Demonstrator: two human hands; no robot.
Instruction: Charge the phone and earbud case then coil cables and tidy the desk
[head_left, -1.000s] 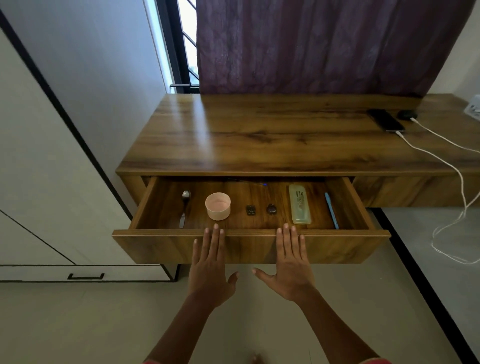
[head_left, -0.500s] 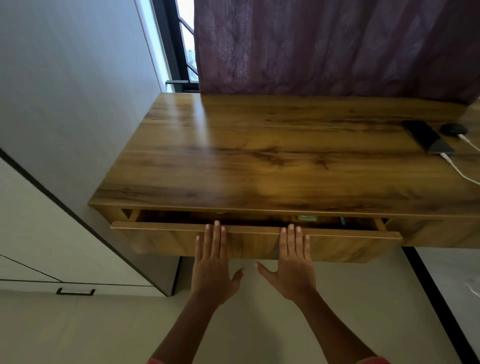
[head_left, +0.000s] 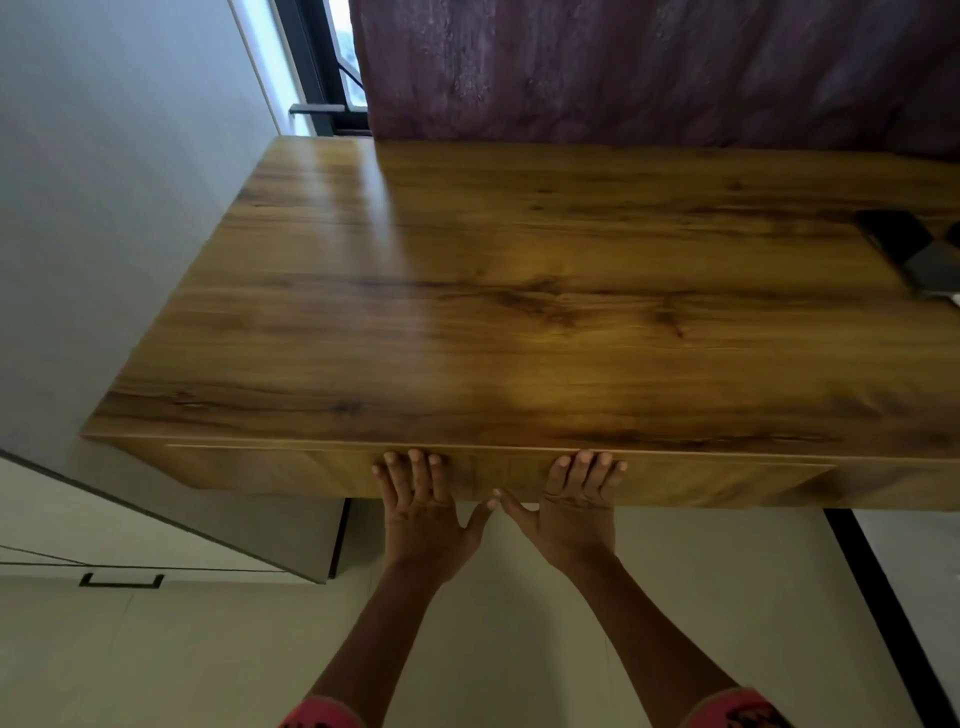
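Pressing flat on the drawer front (head_left: 249, 467), the left hand (head_left: 423, 512) and right hand (head_left: 576, 506) sit side by side, fingers straight, thumbs almost meeting, gripping nothing. The drawer front is flush under the desk (head_left: 519, 312). The phone (head_left: 914, 254) lies at the desk's right edge, partly out of frame
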